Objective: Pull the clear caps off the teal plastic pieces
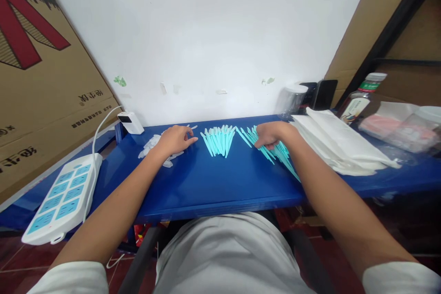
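Many sticks (218,141): one turquoise group lies fanned on the bench (220,188), between the two hands; a looser pile (284,154) lies under and beside the right hand.
Right hand (270,134): fingers are bent down at the pile; whether they grip a stick, I cannot tell.
Left hand (177,140): partly open, thumb apart from the fingers, nothing seen between them; it is over the clear pieces (148,149).
Risk at pile: the sticks cross one another, so pulling one could, I think, drag its neighbours.
Risk at clear pieces: they look light and overlap; a brushing wrist might scatter them.
Beyond right hand: jar (292,98), white bags (344,140), bottle (358,101).
Outside left forearm: power strip (64,197).
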The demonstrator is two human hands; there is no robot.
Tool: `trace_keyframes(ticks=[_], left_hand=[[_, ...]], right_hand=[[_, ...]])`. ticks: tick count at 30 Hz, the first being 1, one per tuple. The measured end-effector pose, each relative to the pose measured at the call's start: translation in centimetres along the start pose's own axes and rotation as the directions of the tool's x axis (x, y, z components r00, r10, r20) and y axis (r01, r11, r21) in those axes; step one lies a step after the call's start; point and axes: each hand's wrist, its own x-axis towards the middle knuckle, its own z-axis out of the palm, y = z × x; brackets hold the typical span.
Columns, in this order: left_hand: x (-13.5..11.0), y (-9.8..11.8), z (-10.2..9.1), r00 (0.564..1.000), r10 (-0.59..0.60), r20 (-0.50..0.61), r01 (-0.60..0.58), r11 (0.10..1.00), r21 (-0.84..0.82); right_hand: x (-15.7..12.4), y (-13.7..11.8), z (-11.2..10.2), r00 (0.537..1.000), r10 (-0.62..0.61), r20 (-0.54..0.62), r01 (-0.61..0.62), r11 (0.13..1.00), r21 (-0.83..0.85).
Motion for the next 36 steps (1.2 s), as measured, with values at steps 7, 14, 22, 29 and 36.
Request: trace_keyframes(ticks=[7, 14, 22, 29, 36], left_hand=[[0.0, 0.1, -0.1, 1.000, -0.001, 0.004, 0.001, 1.000, -0.002], [0.0, 0.1, -0.1, 1.000, 0.012, 0.012, -0.012, 1.000, -0.016], [0.1, -0.1, 0.1, 1.000, 0.011, 0.014, -0.011, 1.000, -0.020], [0.1, -0.3, 0.4, 1.000, 0.024, -0.003, -0.024, 0.999, -0.032], [0.1, -0.3, 0.4, 1.000, 0.026, 0.003, -0.026, 0.999, -0.034]], right_hand=[[0.6, 0.7, -0.1, 1.000, -0.011, 0.018, 0.010, 0.999, 0.052], [0.6, -0.3, 0.2, 0.999, 0.018, -0.039, -0.018, 1.000, -0.004], [0.5, -0.1, 0.1, 0.992, 0.045, -0.115, -0.041, 0.998, 0.037], [0.7, -1.1, 0.5, 0.980, 0.029, -0.195, -0.037, 0.999, -0.037], [1.8, -0.9, 0.4, 0.952, 0.021, -0.306, -0.027, 1.000, -0.015]])
